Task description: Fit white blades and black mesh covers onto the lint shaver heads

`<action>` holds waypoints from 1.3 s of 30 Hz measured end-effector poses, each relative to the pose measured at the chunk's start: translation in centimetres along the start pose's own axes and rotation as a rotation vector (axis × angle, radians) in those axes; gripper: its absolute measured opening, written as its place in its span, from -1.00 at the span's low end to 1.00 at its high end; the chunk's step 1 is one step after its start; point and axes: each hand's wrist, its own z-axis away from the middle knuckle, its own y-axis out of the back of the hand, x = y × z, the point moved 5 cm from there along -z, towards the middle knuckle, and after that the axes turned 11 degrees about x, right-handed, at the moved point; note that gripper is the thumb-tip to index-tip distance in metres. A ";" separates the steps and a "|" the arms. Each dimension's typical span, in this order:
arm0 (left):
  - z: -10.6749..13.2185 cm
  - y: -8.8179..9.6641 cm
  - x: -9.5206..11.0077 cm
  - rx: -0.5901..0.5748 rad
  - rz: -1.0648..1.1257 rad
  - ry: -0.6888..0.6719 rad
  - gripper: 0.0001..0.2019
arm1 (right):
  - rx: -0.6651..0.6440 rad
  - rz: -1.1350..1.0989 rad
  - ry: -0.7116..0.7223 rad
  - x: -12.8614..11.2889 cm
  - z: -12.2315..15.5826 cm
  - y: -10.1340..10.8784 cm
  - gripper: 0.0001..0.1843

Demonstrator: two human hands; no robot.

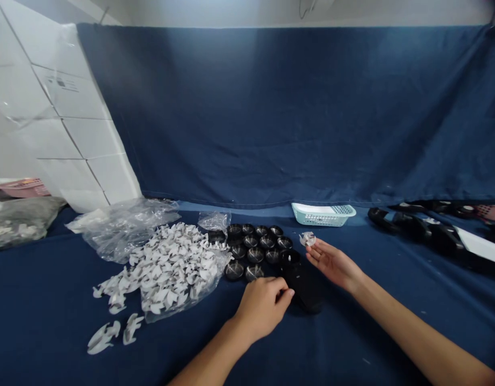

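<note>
My left hand [263,305] rests on the blue cloth with its fingers curled, touching the near end of a long black part [306,287]. My right hand [331,262] is palm up, and its fingertips pinch a small white sticker [307,238]. Just left of both hands stands a cluster of several round black caps [255,246]. A heap of white stickers [171,268] lies partly on clear plastic further left.
A pale green basket [323,214] stands by the blue backdrop. Black parts [424,228] lie at the right. Crumpled clear bags [122,222] and white boxes [62,107] are at the left. Loose stickers [111,332] lie near the front left.
</note>
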 end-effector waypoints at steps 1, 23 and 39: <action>0.0 0.0 0.0 -0.006 -0.003 -0.001 -0.76 | 0.003 0.000 0.004 0.0 0.0 0.1 -0.82; 0.2 0.0 0.5 -0.062 -0.030 -0.026 -0.76 | -0.037 0.636 0.464 -3.8 2.4 -3.0 -0.83; 0.4 -0.4 0.6 -0.077 -0.055 -0.061 -0.77 | -0.357 1.668 0.712 -5.0 2.0 -11.3 -0.82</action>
